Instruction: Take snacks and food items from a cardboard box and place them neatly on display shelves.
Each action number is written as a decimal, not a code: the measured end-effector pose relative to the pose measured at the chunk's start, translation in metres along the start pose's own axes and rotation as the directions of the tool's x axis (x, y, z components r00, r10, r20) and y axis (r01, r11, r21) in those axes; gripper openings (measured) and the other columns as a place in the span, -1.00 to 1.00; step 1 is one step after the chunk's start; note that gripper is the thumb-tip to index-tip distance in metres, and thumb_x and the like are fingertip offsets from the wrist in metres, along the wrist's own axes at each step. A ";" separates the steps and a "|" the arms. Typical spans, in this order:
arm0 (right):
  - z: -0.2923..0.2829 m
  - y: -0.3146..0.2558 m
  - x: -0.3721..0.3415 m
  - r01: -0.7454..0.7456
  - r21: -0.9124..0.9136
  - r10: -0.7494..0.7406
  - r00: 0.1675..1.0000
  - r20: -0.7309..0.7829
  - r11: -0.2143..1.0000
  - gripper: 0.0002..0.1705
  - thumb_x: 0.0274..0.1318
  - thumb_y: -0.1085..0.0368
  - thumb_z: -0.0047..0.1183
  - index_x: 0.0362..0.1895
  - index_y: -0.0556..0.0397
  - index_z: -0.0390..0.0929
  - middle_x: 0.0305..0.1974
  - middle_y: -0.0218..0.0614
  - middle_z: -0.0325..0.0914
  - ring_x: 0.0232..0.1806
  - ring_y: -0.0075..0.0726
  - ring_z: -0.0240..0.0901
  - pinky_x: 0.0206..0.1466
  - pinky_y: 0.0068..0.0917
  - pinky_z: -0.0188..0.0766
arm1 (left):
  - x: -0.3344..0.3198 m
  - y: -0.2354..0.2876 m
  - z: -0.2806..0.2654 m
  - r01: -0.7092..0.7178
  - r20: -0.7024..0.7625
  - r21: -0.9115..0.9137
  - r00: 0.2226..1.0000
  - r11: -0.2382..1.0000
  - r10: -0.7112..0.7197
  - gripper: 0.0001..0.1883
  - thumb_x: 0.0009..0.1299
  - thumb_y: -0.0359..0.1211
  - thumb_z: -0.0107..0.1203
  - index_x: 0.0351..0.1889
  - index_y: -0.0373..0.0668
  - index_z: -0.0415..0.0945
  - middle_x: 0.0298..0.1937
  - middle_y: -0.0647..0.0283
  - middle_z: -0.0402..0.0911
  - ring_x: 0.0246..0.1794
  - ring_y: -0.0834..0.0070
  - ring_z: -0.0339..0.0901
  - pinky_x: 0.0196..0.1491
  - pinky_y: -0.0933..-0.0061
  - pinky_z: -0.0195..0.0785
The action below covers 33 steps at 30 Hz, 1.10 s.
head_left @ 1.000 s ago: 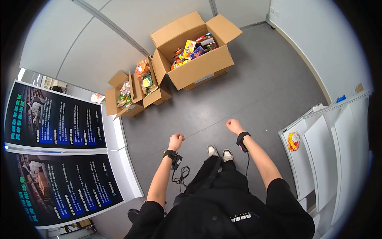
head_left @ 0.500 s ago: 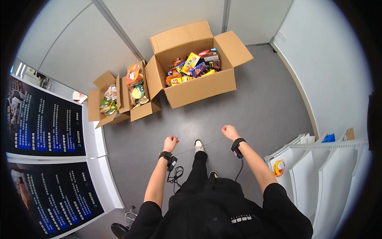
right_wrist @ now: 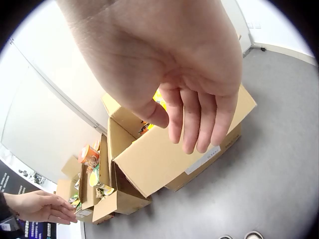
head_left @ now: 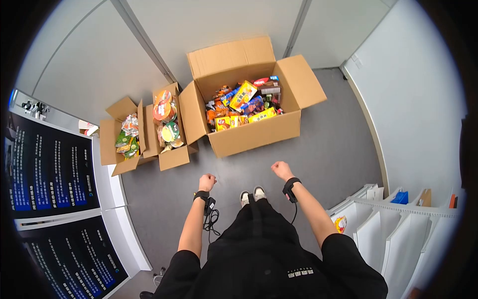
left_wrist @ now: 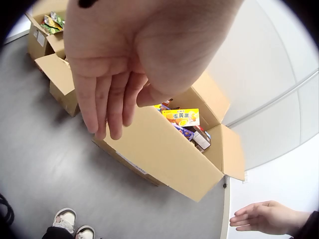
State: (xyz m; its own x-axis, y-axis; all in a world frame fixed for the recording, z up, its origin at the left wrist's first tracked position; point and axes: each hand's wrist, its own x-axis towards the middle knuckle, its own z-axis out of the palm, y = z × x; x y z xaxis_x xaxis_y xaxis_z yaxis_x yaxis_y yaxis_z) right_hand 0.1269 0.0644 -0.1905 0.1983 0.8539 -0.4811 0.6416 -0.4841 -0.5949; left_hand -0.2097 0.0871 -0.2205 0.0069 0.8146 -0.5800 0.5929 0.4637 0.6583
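Observation:
Both hands hang in front of the body over the floor and hold nothing. My left hand (head_left: 207,182) has loosely extended fingers (left_wrist: 115,107) in the left wrist view. The right hand (head_left: 282,171) is held a little farther forward, its fingers (right_wrist: 202,119) relaxed and the thumb bent inward. Nearest to both is a large cardboard box (head_left: 259,137), flaps spread, filled with packaged snacks such as a yellow carton (head_left: 243,95). Left of it stands a narrower box (head_left: 174,158) holding tubs with orange lids (head_left: 163,105). Beside that, a small box (head_left: 108,144) contains bagged snacks (head_left: 130,125).
Dark printed display boards (head_left: 55,164) stand on the left. A white rack (head_left: 373,222) with slanted panels is at the right, and pale wall panels (head_left: 234,25) rise behind the boxes. A looped black cable (head_left: 211,222) hangs from the left wrist strap.
The person has stepped forward, so the boxes appear larger and lower in the head view. Both hands stay in front of the body, holding nothing.

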 end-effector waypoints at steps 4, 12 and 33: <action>-0.012 -0.040 0.035 0.043 0.027 -0.043 0.999 0.005 0.999 -0.78 -0.23 0.26 -0.12 -0.48 0.10 0.49 -0.47 -0.08 0.46 -0.35 -0.09 0.40 -0.23 -0.37 0.30 | 0.018 0.019 -0.026 -0.001 -0.030 0.016 1.000 1.000 0.001 -0.76 0.10 -0.36 -0.19 -0.46 -0.30 0.47 -0.58 0.17 0.53 -0.50 0.45 0.50 -0.34 0.53 0.32; -0.007 -0.093 0.129 0.121 0.069 -0.124 0.992 0.035 0.990 -0.78 -0.26 0.25 -0.11 -0.55 0.11 0.50 -0.52 -0.08 0.45 -0.39 -0.09 0.41 -0.27 -0.36 0.30 | 0.094 0.052 -0.056 -0.050 -0.053 -0.021 0.997 0.999 0.048 -0.76 0.10 -0.34 -0.17 -0.48 -0.30 0.47 -0.58 0.17 0.52 -0.50 0.46 0.50 -0.35 0.53 0.32; 0.056 -0.145 0.366 -0.025 0.061 0.010 0.972 0.234 0.998 -0.79 -0.24 0.26 -0.15 -0.54 0.10 0.49 -0.50 -0.07 0.43 -0.40 -0.04 0.37 -0.26 -0.30 0.30 | 0.316 0.145 -0.090 0.038 0.165 0.123 0.985 0.992 -0.058 -0.77 0.15 -0.33 -0.18 -0.42 -0.28 0.44 -0.53 0.14 0.52 -0.46 0.37 0.48 -0.32 0.47 0.30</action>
State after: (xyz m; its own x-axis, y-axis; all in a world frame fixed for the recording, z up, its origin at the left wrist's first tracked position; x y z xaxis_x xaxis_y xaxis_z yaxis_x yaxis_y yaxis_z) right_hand 0.0648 0.4361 -0.3165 0.0258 0.7804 -0.6247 0.5898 -0.5165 -0.6208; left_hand -0.1939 0.4432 -0.2658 0.1057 0.7174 -0.6886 0.6871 0.4479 0.5721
